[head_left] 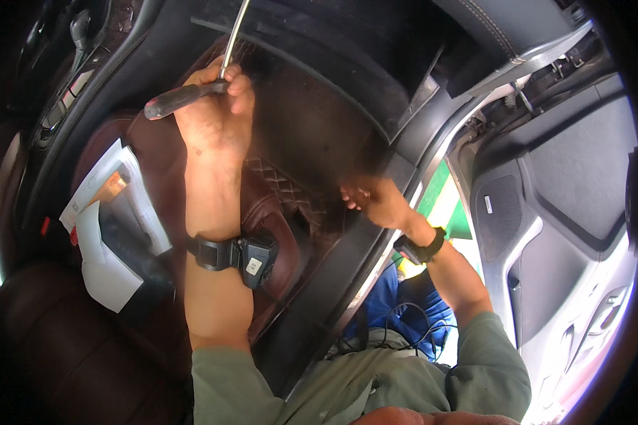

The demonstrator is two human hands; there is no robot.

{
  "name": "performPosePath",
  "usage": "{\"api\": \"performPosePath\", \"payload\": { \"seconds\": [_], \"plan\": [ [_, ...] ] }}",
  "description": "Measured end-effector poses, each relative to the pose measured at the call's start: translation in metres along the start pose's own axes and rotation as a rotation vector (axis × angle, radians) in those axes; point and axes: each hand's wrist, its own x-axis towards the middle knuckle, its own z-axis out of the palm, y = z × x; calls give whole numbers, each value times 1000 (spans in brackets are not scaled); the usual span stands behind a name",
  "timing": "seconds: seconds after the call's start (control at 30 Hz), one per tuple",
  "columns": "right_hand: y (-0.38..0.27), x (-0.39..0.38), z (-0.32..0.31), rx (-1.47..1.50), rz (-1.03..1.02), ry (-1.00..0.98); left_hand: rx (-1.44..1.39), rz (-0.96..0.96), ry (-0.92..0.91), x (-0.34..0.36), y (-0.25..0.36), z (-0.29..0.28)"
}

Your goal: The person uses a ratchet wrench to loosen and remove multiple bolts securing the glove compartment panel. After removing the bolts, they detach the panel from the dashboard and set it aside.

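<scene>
My left hand [216, 117] is wrapped round a ratchet wrench [174, 101] with a dark grip, palm facing up. From the wrench's head a long shiny metal extension bar [235, 32] runs upward out of the picture, under the dashboard; its far end is hidden. My right hand [383, 202] is lower and to the right, by the door sill [376, 244]. Its fingers are curled in beside the dark footwell [312, 106]. Deep shadow there hides whatever they may hold.
A dark red quilted seat [266, 223] lies under my left forearm. Papers and a black folder [120, 227] rest on the seat at left. The open car door [560, 191] stands at right. A gear lever [80, 32] is at far left. Black cables [422, 326] hang by my legs.
</scene>
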Motion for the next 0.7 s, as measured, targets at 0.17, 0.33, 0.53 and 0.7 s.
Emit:
{"api": "performPosePath", "payload": {
  "seconds": [0.17, 0.33, 0.53, 0.7],
  "plan": [
    [35, -24, 34, -504, -76, 125, 228, 75, -13, 8, 1, 9],
    [46, -19, 39, -491, -210, 282, 392, 157, 139, 21, -16, 21],
    [46, -20, 42, -563, -134, 263, 496, 186, 232, 52, -27, 37],
    [50, -18, 44, -521, -183, 276, 460, 92, 124, 78, -16, 6]
  ]
}}
